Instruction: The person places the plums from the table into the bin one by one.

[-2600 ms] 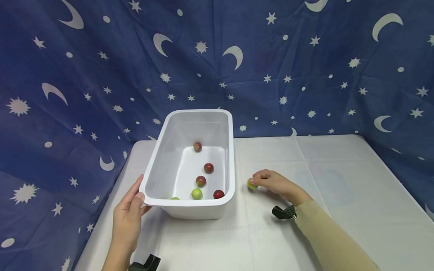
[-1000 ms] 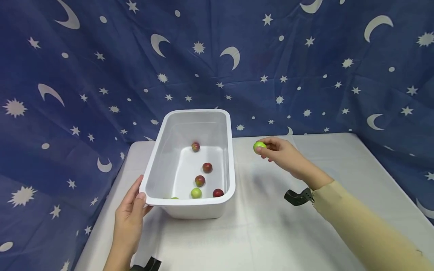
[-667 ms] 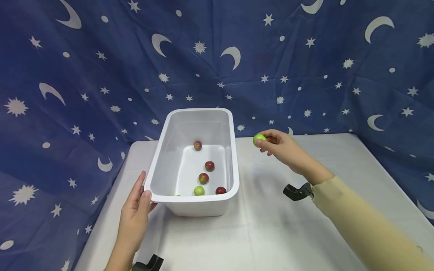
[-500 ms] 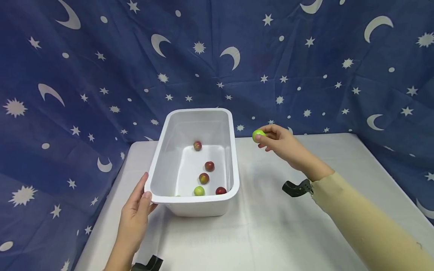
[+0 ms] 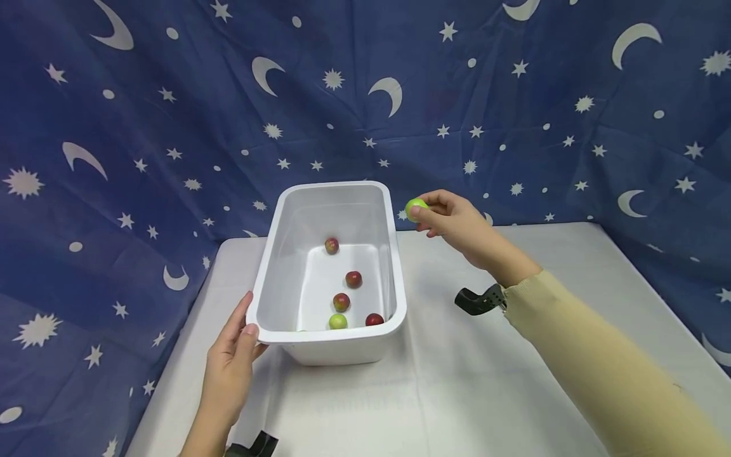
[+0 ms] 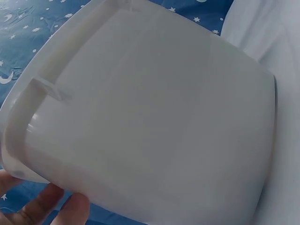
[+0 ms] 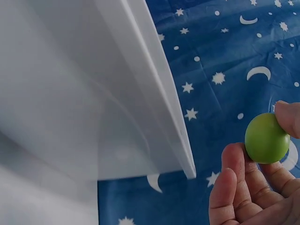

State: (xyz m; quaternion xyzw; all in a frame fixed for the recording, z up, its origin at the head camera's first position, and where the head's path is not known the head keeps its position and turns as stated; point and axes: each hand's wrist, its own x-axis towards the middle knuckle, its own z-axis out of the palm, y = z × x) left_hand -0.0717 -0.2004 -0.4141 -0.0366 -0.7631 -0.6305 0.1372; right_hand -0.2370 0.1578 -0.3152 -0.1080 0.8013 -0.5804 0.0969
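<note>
In the head view, my left hand [image 5: 228,374] grips the near left corner of a white plastic tub [image 5: 328,336], thumb on the near side of the rim. The left wrist view shows its fingertips [image 6: 75,208] beside the rim, under the tub's outer wall [image 6: 154,117]. My right hand [image 5: 457,222] pinches a small, smooth green fruit [image 7: 267,138] between thumb and fingers. It is raised just right of the tub's right rim, near the far end. Inside the tub lie several small red fruits [image 5: 353,279] and a green one [image 5: 338,322]; the near rim partly hides another.
A white cloth [image 5: 514,368] covers the table under the tub. Blue fabric [image 5: 434,95] with moons and stars hangs behind and at the left. A black wrist mount [image 5: 480,301] sits below the right wrist, another [image 5: 257,444] by the left.
My right hand picked up the green fruit from the cloth, lifted it, and has lately moved left toward the tub's rim. The left hand keeps hold of the tub, which has shifted slightly.
</note>
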